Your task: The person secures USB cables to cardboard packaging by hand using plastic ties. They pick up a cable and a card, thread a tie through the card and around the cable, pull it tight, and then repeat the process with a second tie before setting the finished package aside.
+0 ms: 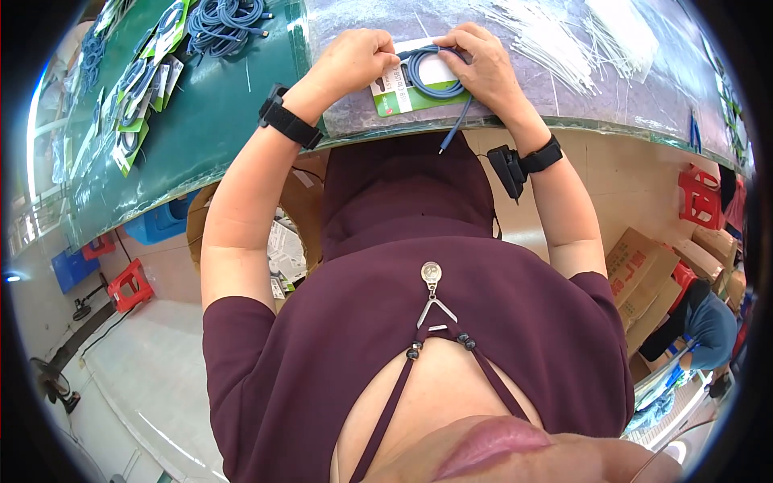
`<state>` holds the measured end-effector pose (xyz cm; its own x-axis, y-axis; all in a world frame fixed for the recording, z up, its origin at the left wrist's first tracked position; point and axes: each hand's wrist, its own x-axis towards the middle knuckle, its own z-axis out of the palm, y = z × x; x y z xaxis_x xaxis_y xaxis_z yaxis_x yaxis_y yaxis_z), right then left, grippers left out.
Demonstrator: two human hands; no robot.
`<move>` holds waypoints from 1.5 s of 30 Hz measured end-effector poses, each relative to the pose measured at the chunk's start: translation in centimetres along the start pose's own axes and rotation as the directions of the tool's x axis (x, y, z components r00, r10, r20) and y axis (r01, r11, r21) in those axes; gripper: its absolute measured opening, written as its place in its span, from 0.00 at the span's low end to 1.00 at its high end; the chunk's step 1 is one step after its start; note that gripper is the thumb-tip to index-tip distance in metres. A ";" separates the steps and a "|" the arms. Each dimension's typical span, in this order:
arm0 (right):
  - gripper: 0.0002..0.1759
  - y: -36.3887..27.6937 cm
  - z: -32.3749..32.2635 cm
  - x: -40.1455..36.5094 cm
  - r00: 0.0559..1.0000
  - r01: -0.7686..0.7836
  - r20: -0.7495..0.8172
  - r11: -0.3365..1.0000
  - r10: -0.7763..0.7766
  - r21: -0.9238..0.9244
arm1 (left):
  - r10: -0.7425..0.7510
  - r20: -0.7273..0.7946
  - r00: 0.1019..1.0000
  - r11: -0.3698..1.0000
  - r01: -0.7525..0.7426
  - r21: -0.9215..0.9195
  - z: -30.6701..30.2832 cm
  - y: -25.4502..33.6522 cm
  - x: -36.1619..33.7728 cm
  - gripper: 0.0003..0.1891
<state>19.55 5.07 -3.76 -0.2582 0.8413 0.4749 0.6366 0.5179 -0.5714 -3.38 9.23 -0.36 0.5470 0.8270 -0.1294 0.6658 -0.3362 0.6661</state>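
Note:
A coiled blue cable (417, 79) lies on a green and white printed card (390, 103) near the table's front edge. One end of the cable hangs over that edge, its plug pointing down. At the coil's left side is my left hand (354, 61), fingers pinched together; what they hold is too small to make out. My right hand (481, 68) grips the coil's upper right side between thumb and fingers. Both wrists wear black straps.
Many thin white ties (555, 48) lie behind and right of my right hand. At the left, more blue cables (221, 26) and carded cables (133, 105) rest on the green tabletop (217, 121). A person in blue (713, 326) is at the far right, near cardboard boxes (636, 270).

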 end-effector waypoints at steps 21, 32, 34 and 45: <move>0.10 -0.4 -0.2 0.2 0.999 -0.015 0.039 0.999 0.016 -0.045 | 0.355 0.275 0.894 0.819 -0.439 0.370 -2.3 1.0 4.4 0.07; 0.06 1.1 1.8 0.8 0.885 0.404 -0.359 0.872 -0.296 0.276 | 0.307 0.117 0.944 0.928 -0.325 0.181 -0.5 -0.3 4.2 0.09; 0.05 0.8 1.7 1.1 0.870 0.414 -0.388 0.878 -0.305 0.240 | 0.288 -0.114 0.951 0.956 -0.278 0.095 -0.7 0.5 3.1 0.12; 0.10 -1.0 -2.5 -1.6 0.977 0.198 0.071 0.979 -0.202 0.058 | 0.531 -0.171 0.830 0.847 -0.529 0.059 2.4 0.3 -0.8 0.13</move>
<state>21.12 2.81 -2.30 -0.4321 0.7284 0.5317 0.5301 0.6821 -0.5037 -2.43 7.35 -1.81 0.7207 0.5851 0.3717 0.3043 -0.7489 0.5887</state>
